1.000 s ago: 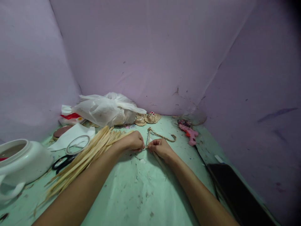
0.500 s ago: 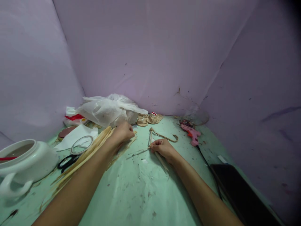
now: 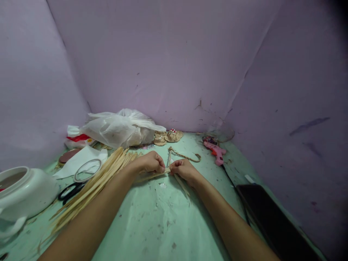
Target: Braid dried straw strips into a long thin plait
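My left hand [image 3: 150, 162] and my right hand [image 3: 183, 169] meet at the middle of the green table [image 3: 160, 224], both with fingers closed. Between them they pinch a pale straw strip [image 3: 152, 176] that lies flat and runs left under my left hand. My right hand also grips the near end of a braided straw cord [image 3: 183, 156], which curls away behind it to a hooked end. Loose strand ends [image 3: 182, 187] trail out below my right hand. A long bundle of straw strips [image 3: 94, 184] lies just left of my left arm.
Black scissors [image 3: 70, 190], a metal ring [image 3: 87, 170] on white paper and a white pot [image 3: 23, 194] sit at the left. A white plastic bag [image 3: 122, 127] and small woven pieces [image 3: 167, 137] lie at the back. A pink glue gun [image 3: 214, 149] and a dark flat object [image 3: 272, 221] are at the right.
My left hand reached out to the straw bundle, then came back to my right hand with a fresh strip. My right hand stayed put on the cord.
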`<state>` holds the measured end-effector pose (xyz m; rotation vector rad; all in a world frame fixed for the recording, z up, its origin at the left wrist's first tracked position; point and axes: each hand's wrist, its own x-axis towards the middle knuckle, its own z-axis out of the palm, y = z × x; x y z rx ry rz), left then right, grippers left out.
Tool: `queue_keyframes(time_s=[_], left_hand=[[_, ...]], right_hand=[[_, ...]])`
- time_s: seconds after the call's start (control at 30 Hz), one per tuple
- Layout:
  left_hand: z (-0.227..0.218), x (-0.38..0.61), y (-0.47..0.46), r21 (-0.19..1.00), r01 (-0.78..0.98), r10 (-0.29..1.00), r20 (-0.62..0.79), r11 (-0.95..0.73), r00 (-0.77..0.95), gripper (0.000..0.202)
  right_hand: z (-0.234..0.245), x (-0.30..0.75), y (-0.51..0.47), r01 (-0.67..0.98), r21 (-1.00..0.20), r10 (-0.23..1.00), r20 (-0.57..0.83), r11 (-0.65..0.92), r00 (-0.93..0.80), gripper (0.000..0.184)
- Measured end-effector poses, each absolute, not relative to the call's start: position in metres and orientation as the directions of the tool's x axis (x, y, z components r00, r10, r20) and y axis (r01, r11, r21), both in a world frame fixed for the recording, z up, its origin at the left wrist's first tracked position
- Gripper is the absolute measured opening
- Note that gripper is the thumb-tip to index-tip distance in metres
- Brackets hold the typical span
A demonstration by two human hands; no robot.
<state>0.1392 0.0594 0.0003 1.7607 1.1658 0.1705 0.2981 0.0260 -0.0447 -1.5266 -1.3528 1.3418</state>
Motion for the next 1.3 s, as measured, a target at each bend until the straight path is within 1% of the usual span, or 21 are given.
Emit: queue_keyframes(time_s=[0.1, 0.23, 0.37, 0.5, 0.6, 0.7, 0.83, 0.9, 1.0, 1.07, 1.17, 1.3], left_hand=[[-0.012, 0.143, 0.061, 0.735, 0.658, 0.839, -0.246, -0.165, 0.485, 0.014], [-0.020, 0.144, 0.062, 0.719, 0.653, 0.860, -0.158, -0.237, 0.485, 0.016], [-0.015, 0.147, 0.057, 0.683, 0.681, 0.877, -0.126, -0.263, 0.464, 0.019], [-0.009, 0.150, 0.047, 0.656, 0.712, 0.874, -0.162, -0.251, 0.457, 0.021], [-0.008, 0.154, 0.042, 0.607, 0.759, 0.899, -0.158, -0.238, 0.409, 0.020], [-0.013, 0.157, 0.043, 0.564, 0.780, 0.911, -0.111, -0.271, 0.396, 0.019], [-0.021, 0.159, 0.048, 0.552, 0.755, 0.896, -0.032, -0.353, 0.443, 0.017], [-0.022, 0.161, 0.048, 0.576, 0.762, 0.906, -0.084, -0.296, 0.415, 0.016], [-0.020, 0.164, 0.045, 0.625, 0.778, 0.901, -0.298, -0.064, 0.314, 0.015], [-0.017, 0.167, 0.042, 0.640, 0.765, 0.874, -0.407, 0.064, 0.267, 0.013], [-0.013, 0.168, 0.040, 0.669, 0.733, 0.862, -0.438, 0.121, 0.257, 0.009], [-0.015, 0.167, 0.042, 0.690, 0.718, 0.880, -0.392, 0.090, 0.266, 0.014]], right_hand=[[-0.043, 0.299, 0.025, 0.229, -0.946, 0.963, -0.256, -0.230, -0.087, 0.006], [-0.043, 0.299, 0.025, 0.222, -0.951, 0.963, -0.246, -0.217, -0.112, 0.007], [-0.042, 0.299, 0.025, 0.216, -0.949, 0.962, -0.255, -0.228, -0.102, 0.006], [-0.041, 0.298, 0.024, 0.194, -0.951, 0.960, -0.264, -0.242, -0.097, 0.005], [-0.040, 0.298, 0.024, 0.178, -0.952, 0.958, -0.268, -0.248, -0.097, 0.005], [-0.041, 0.299, 0.025, 0.178, -0.956, 0.961, -0.254, -0.232, -0.111, 0.006], [-0.045, 0.301, 0.026, 0.157, -0.965, 0.963, -0.231, -0.209, -0.139, 0.009], [-0.047, 0.302, 0.027, 0.127, -0.974, 0.962, -0.210, -0.190, -0.172, 0.010], [-0.050, 0.304, 0.028, 0.103, -0.980, 0.954, -0.192, -0.172, -0.230, 0.013], [-0.051, 0.305, 0.028, 0.104, -0.981, 0.951, -0.185, -0.164, -0.246, 0.015], [-0.052, 0.305, 0.028, 0.116, -0.981, 0.958, -0.177, -0.154, -0.227, 0.016], [-0.053, 0.303, 0.028, 0.139, -0.982, 0.965, -0.154, -0.126, -0.214, 0.017]])
